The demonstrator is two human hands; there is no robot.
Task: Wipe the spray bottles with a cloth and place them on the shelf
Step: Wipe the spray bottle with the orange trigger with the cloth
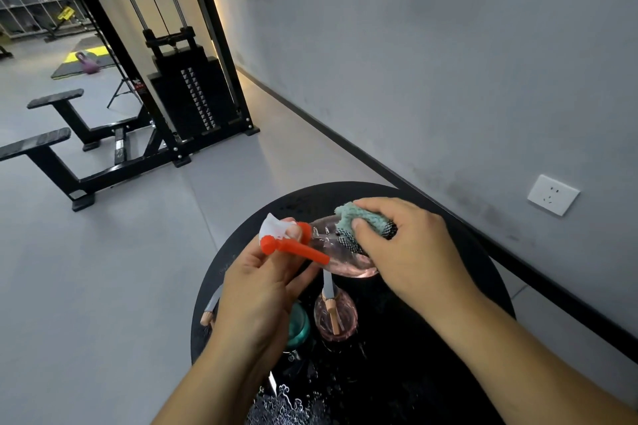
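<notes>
Two bottles are stood on the round table. Above them, a tilted clear bottle is gripped at its red sprayer by the left hand; a cloth is pinched against it by the right hand. A weight machine is seen beyond.

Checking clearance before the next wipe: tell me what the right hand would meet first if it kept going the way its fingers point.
The right hand, gripping the teal cloth, points left along the clear pink spray bottle. It would likely first meet the bottle's red-and-white trigger head and the left hand holding it.
</notes>
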